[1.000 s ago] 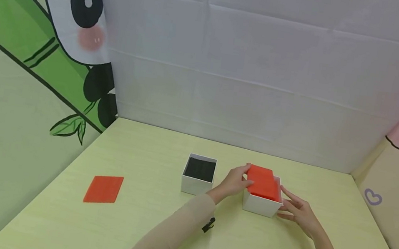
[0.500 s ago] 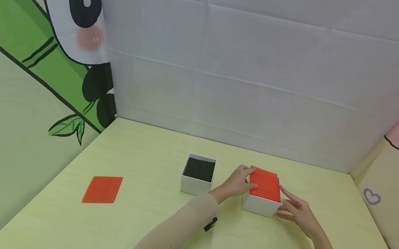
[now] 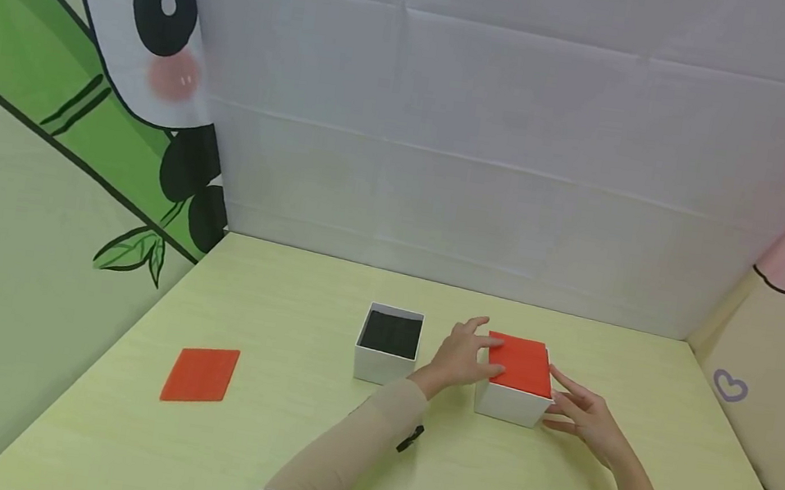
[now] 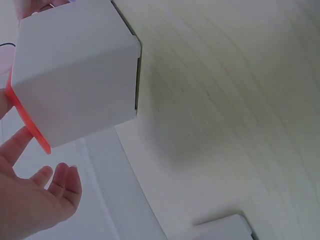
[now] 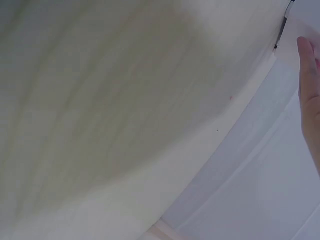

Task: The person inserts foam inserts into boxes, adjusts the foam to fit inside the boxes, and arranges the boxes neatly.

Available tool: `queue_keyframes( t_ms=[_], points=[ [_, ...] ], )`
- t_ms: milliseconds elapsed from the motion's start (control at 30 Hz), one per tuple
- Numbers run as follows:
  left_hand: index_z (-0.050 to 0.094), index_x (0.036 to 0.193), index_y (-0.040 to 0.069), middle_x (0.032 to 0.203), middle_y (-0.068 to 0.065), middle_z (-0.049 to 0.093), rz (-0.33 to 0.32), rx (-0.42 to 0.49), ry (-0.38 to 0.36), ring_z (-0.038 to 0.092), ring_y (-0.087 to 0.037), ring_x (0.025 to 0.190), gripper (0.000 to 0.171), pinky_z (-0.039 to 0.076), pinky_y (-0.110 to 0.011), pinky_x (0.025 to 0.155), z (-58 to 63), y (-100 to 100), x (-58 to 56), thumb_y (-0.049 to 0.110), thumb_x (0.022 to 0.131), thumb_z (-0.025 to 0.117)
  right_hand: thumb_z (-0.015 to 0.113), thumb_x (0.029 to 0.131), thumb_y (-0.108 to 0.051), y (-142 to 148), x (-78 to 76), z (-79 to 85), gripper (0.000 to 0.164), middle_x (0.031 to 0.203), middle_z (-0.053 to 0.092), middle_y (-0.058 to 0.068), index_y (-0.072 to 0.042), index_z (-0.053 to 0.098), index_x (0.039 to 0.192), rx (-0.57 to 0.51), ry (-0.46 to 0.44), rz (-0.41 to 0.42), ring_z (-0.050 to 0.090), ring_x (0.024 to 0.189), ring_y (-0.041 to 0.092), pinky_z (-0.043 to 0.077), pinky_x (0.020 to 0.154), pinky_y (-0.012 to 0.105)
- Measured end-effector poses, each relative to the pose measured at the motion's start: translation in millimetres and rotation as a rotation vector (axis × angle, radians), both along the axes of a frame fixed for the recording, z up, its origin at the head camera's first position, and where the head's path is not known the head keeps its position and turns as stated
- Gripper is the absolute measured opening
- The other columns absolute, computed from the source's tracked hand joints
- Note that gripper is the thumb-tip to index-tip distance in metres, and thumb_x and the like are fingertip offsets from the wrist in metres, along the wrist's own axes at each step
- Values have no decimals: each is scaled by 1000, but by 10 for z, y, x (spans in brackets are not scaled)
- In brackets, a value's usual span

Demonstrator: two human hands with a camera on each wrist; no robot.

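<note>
A red square sheet (image 3: 524,366) lies over the top of a white box (image 3: 509,405), covering its opening. My left hand (image 3: 458,359) touches the sheet's left side with thumb and index finger, the other fingers raised. In the left wrist view, my left hand (image 4: 37,197) has fingertips at the edge of the red sheet (image 4: 31,122), on the white box (image 4: 75,85). My right hand (image 3: 589,420) rests against the box's right side with fingers extended. Only part of my right hand (image 5: 310,95) shows at the right wrist view's edge.
Left of the covered box stands another white box (image 3: 384,366) with black material (image 3: 391,333) inside. A second red square (image 3: 200,375) lies flat on the pale table (image 3: 280,305). A white cloth backdrop (image 3: 463,163) rises behind the table.
The red sheet has shifted from askew to lying evenly over the box. My left hand has let go of its pinch and lifted some fingers. My right hand stays in place.
</note>
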State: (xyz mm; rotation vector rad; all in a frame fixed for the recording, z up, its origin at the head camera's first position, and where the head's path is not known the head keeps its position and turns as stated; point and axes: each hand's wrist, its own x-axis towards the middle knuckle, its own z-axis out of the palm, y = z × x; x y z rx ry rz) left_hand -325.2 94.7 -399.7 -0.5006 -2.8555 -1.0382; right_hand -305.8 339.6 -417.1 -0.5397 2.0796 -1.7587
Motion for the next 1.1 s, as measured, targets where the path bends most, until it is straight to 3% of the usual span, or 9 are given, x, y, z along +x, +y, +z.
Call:
queue_keyframes(
  t_ms=[200, 567, 867, 1100],
  points=[
    [62, 117, 23, 138, -4, 33, 29, -40, -13, 34, -24, 119, 41, 37, -34, 88, 12, 20, -19, 37, 79, 64, 47, 94, -14, -2, 0, 1, 55, 110, 57, -4, -2, 19, 140, 16, -4, -16, 61, 90, 19, 47, 77, 41],
    [66, 110, 24, 134, -2, 39, 62, -117, -56, 36, -20, 118, 37, 40, -29, 85, 49, 114, -57, 38, 75, 68, 48, 93, -16, -9, -11, 0, 55, 123, 48, 22, -4, 20, 140, 67, -19, -55, 61, 90, 19, 48, 76, 39],
    [68, 107, 25, 134, -2, 38, 92, -132, -131, 34, -19, 119, 36, 41, -30, 82, 11, 177, -98, 36, 73, 71, 48, 93, -17, -1, -24, 1, 56, 121, 50, 21, -4, 20, 140, 72, -19, -50, 61, 91, 18, 47, 77, 41],
    [68, 106, 28, 131, -1, 39, 108, -199, -161, 33, -18, 118, 35, 39, -29, 80, 4, 231, -120, 36, 72, 72, 47, 94, -18, -5, -18, -9, 56, 126, 42, 31, -4, 20, 140, 76, -25, -57, 61, 91, 18, 47, 77, 40]
  ],
)
